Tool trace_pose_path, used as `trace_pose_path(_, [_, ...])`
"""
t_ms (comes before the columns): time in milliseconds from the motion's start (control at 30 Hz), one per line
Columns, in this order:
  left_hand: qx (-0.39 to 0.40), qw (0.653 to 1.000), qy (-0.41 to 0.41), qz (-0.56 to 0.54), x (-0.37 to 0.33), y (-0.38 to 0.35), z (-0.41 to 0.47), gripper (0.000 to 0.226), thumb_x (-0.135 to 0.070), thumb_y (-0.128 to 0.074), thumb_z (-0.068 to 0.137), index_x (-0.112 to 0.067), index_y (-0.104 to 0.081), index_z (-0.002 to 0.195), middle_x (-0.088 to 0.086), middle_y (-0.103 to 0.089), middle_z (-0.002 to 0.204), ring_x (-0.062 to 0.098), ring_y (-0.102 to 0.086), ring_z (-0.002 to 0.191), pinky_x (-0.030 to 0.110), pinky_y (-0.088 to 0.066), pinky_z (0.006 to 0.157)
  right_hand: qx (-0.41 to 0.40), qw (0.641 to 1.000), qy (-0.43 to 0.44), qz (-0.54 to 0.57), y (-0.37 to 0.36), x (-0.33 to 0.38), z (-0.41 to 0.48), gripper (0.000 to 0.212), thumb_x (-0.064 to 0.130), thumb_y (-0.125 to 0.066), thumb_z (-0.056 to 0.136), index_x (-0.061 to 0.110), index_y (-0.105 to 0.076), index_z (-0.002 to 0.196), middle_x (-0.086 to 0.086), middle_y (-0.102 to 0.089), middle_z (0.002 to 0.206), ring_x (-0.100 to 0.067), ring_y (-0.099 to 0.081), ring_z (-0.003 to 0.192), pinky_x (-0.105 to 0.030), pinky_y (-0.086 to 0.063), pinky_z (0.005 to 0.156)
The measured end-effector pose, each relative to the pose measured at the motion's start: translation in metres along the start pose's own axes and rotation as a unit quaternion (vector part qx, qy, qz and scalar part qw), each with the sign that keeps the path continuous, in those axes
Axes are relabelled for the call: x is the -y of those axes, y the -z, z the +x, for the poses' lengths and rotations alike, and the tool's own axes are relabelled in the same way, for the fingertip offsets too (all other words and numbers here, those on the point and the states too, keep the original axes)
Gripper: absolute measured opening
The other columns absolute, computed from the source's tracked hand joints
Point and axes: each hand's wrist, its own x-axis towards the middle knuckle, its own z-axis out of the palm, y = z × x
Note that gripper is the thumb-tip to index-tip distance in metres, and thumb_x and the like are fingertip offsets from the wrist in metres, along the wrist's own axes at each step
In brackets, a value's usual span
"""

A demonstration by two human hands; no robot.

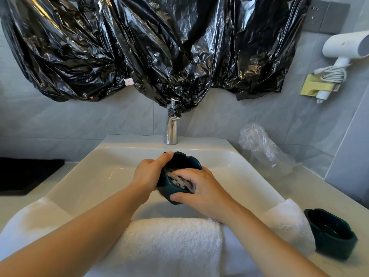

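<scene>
Over the white sink basin (95,176), my left hand (148,173) grips the left side of a dark green ashtray-like dish (185,159), tilted toward me. My right hand (201,186) presses a grey cloth or sponge (175,179) into the dish, with the fingers curled over the cloth and the thumb under the dish's lower rim. A second dark green dish (331,232) stands on the counter at the right.
A chrome faucet (171,126) rises behind the basin. Black plastic bags (149,47) cover the wall above. White towels (169,242) drape the sink's front edge. Clear plastic wrap (261,146) lies back right; a white hair dryer (343,48) hangs on the wall. A black object (26,174) sits left.
</scene>
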Motion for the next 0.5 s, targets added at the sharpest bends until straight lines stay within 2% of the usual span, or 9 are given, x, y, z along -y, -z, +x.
trace_pose_path(67, [-0.007,1.0,-0.004,0.006,0.0002,-0.0002,0.0,0.052,-0.052,-0.062,0.084,-0.001,-0.069,0.092,0.018,-0.071,0.092,0.033,-0.067,0.087,0.045,-0.055,0.083,-0.002,1.0,-0.01,0.005,-0.0004,-0.0025,-0.0001,0.027,0.04,-0.074,0.076,0.033,-0.065,0.1,0.023,-0.06,0.088,-0.005,-0.054,0.09,-0.037,-0.041,0.091])
trace_pose_path(133, [-0.009,1.0,-0.012,0.02,0.0003,-0.0011,-0.0013,0.054,-0.051,-0.063,0.084,0.002,-0.068,0.088,0.018,-0.067,0.084,0.03,-0.063,0.078,0.043,-0.054,0.075,-0.003,1.0,-0.012,-0.024,0.0002,-0.0031,-0.0008,0.023,0.044,-0.075,0.076,0.033,-0.063,0.092,0.022,-0.055,0.081,-0.007,-0.051,0.082,-0.03,-0.036,0.083])
trace_pose_path(200, [-0.004,0.999,-0.016,0.034,0.0006,-0.0036,-0.0034,0.056,-0.051,-0.064,0.083,0.004,-0.068,0.086,0.019,-0.066,0.081,0.031,-0.062,0.076,0.047,-0.055,0.078,-0.009,0.996,-0.01,-0.083,0.0008,-0.0002,-0.0019,0.025,0.054,-0.069,0.079,0.033,-0.056,0.082,0.016,-0.055,0.08,-0.005,-0.047,0.077,-0.03,-0.032,0.085])
trace_pose_path(267, [-0.005,0.999,-0.019,0.03,0.0008,-0.006,-0.0039,0.062,-0.052,-0.064,0.082,0.009,-0.067,0.092,0.02,-0.067,0.081,0.032,-0.063,0.077,0.052,-0.054,0.084,-0.033,0.992,-0.006,-0.126,0.001,0.0021,-0.0028,0.029,0.061,-0.063,0.08,0.034,-0.054,0.082,0.013,-0.057,0.083,-0.006,-0.048,0.079,-0.033,-0.03,0.098])
trace_pose_path(367, [-0.017,0.999,-0.027,0.033,0.0004,-0.0049,-0.0018,0.061,-0.052,-0.064,0.083,0.009,-0.067,0.091,0.021,-0.067,0.084,0.033,-0.064,0.079,0.052,-0.054,0.084,-0.022,0.992,-0.01,-0.124,0.0041,-0.0007,-0.0062,0.03,0.058,-0.063,0.082,0.037,-0.061,0.104,0.016,-0.062,0.101,-0.004,-0.053,0.098,-0.042,-0.013,0.118])
trace_pose_path(433, [-0.026,0.999,-0.027,0.035,0.0012,-0.0006,0.0006,0.059,-0.052,-0.063,0.083,0.006,-0.068,0.089,0.022,-0.068,0.088,0.035,-0.064,0.083,0.052,-0.053,0.085,0.01,0.994,0.0,-0.11,0.0057,-0.0025,-0.0085,0.039,0.049,-0.066,0.085,0.039,-0.059,0.121,0.019,-0.062,0.118,-0.002,-0.051,0.114,-0.04,0.0,0.121])
trace_pose_path(500, [-0.033,0.999,-0.02,0.029,0.0029,0.0029,0.0026,0.058,-0.053,-0.064,0.082,0.004,-0.069,0.09,0.024,-0.069,0.094,0.039,-0.065,0.092,0.051,-0.053,0.086,0.023,0.994,0.024,-0.103,0.0062,-0.0009,-0.0081,0.044,0.039,-0.066,0.087,0.039,-0.055,0.129,0.02,-0.059,0.129,0.0,-0.046,0.124,-0.036,0.006,0.119])
